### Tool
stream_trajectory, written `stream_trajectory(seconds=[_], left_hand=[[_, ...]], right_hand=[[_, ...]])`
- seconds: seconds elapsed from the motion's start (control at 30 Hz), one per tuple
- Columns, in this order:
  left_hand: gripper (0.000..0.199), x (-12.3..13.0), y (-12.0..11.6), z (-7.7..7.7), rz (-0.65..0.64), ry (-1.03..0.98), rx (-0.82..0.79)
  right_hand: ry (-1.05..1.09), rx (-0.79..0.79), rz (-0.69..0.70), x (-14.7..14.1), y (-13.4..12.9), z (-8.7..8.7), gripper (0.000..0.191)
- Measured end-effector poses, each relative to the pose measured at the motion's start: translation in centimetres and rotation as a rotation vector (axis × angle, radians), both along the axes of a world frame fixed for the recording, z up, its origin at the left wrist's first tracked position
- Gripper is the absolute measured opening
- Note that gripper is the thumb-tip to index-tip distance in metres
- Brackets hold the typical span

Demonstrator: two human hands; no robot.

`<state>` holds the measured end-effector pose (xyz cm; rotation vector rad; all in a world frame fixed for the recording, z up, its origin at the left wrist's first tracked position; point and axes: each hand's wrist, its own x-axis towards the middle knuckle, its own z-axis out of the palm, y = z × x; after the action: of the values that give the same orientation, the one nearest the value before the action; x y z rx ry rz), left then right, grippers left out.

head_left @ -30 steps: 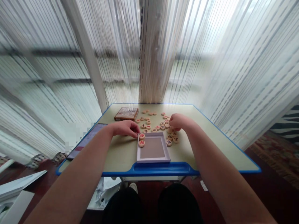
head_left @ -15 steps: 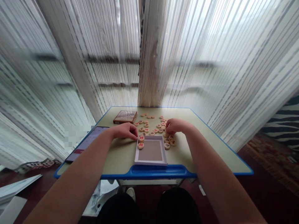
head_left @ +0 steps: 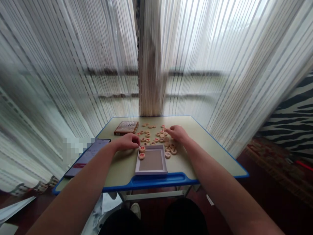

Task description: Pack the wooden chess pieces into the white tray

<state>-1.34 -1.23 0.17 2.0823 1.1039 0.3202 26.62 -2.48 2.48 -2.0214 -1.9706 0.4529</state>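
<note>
My left hand lies with curled fingers by the upper left corner of a shallow pale box tray. Whether those fingertips hold anything is hidden. Inside the tray, along its left side, are round wooden xiangqi pieces with red characters: one near the corner, another just below. My right hand stretches its fingers over the scattered pieces, thumb and forefinger apart at a red-marked piece. Black-marked pieces lie beside the tray's right wall, below this hand.
A flat brown box sits at the table's back left. A phone lies along the left edge. More pieces spread behind the tray. The table has a blue rim, and curtains hang behind it.
The whole view has shifted a little, with the table lower and further left. My right hand has moved from the nearer pieces to farther ones, its fingers stretching out. My left hand stays by the tray corner.
</note>
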Motion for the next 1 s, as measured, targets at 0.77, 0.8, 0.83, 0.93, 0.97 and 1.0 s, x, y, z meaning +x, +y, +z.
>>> stream_trajectory(seconds=[0.77, 0.8, 0.83, 0.93, 0.97, 1.0], left_hand=[[0.034, 5.3, 1.5, -0.2, 0.266, 0.188, 0.776], [0.035, 5.5, 1.7, -0.2, 0.276, 0.184, 0.772], [0.036, 5.5, 1.9, -0.1, 0.281, 0.169, 0.757], [0.036, 5.2, 2.0, -0.2, 0.292, 0.02, 0.68], [0.037, 5.0, 1.9, -0.2, 0.35, -0.077, 0.623], [0.039, 4.7, 1.7, -0.1, 0.442, -0.193, 0.55]], right_hand=[[-0.089, 0.299, 0.214, 0.8, 3.2, -4.1, 0.05], [-0.1, 0.301, 0.226, 0.8, 3.1, -4.0, 0.047], [-0.113, 0.298, 0.244, 0.8, 3.1, -3.9, 0.043], [-0.14, 0.284, 0.275, 0.7, 3.1, -3.8, 0.038], [-0.143, 0.283, 0.267, 0.7, 3.2, -3.8, 0.038], [-0.145, 0.284, 0.253, 0.7, 3.2, -3.9, 0.039]])
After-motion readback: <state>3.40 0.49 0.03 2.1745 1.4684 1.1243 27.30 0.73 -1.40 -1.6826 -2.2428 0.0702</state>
